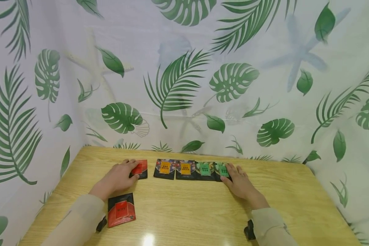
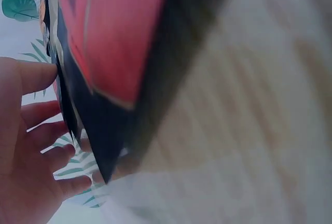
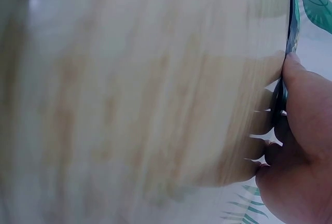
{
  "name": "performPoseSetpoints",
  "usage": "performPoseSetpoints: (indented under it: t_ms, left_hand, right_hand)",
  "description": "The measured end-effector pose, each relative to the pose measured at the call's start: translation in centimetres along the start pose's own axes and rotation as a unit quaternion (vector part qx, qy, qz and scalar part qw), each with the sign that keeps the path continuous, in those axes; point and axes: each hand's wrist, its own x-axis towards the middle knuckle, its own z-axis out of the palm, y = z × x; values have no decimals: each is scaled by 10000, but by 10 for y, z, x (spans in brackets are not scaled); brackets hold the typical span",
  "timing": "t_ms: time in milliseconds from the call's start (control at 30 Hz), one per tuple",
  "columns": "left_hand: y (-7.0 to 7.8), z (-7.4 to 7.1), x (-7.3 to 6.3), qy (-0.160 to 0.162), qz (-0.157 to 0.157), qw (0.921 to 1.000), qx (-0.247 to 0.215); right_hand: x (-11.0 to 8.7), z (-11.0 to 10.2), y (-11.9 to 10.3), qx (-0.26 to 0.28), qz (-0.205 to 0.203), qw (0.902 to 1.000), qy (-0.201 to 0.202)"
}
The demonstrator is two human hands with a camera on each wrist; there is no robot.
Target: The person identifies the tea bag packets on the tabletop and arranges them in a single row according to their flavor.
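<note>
My left hand (image 1: 121, 176) holds a flat red-and-black sachet (image 1: 142, 169) at the left end of a row on the table. In the left wrist view, the thumb touches the edge of the sachet (image 2: 111, 32), with the other fingers along its side. My right hand (image 1: 240, 182) rests at the opposite end, thumb on a green-labelled sachet (image 1: 222, 169) and fingers along its right edge. Between the hands lie another green-labelled sachet (image 1: 204, 170) and two orange-labelled ones, the right one (image 1: 186, 169) and the left one (image 1: 165, 168). A narrow gap separates the red sachet from the others.
Another red-and-black sachet (image 1: 121, 209) lies nearer me, beside the left forearm. The wooden table (image 1: 184, 208) runs back to a white leaf-print cloth (image 1: 184, 133), which also hangs along both sides. Dark wrist devices sit under both sleeves.
</note>
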Motion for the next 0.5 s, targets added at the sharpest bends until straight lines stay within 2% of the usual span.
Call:
performPoseSetpoints:
  t_ms: [233, 500]
  left_hand:
    - [8, 1, 9, -193, -51, 9997, -155]
    - [12, 1, 12, -197, 21, 9997, -158]
  right_hand:
    - [0, 3, 1, -19, 61, 10000, 11]
    - [0, 2, 1, -9, 25, 10000, -7]
